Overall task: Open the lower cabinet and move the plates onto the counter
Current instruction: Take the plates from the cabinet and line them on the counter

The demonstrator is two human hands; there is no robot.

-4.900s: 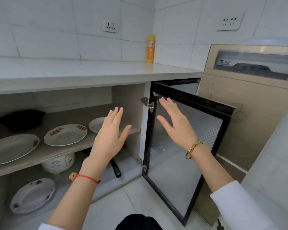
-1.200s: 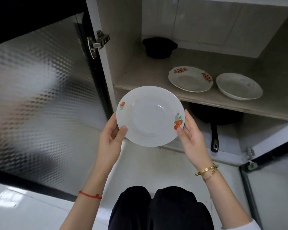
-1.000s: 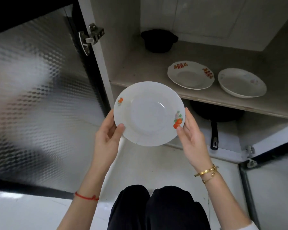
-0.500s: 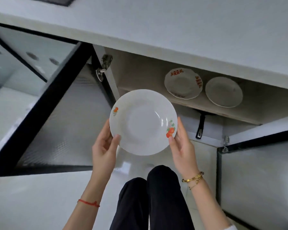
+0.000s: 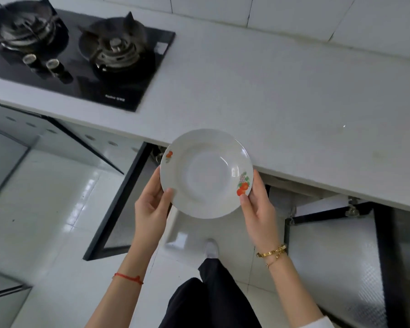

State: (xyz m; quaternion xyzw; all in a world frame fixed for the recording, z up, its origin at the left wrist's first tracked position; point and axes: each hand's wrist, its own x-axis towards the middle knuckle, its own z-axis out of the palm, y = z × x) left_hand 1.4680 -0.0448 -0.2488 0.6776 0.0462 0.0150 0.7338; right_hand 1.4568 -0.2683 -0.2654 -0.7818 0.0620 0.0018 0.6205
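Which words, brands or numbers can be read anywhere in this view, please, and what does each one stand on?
Hob: a small pale line of lettering by its front edge, probably a brand, too blurred to read.
Plate: only fruit pictures on the rim, no text.
Counter, wall tiles and cabinet doors: no writing visible.

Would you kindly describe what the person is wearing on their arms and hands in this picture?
The left hand is bare, with a thin red string bracelet at the wrist. The right hand is also bare, with gold bracelets at the wrist, one chunky, one finer. A white sleeve shows at the right forearm's lower end.
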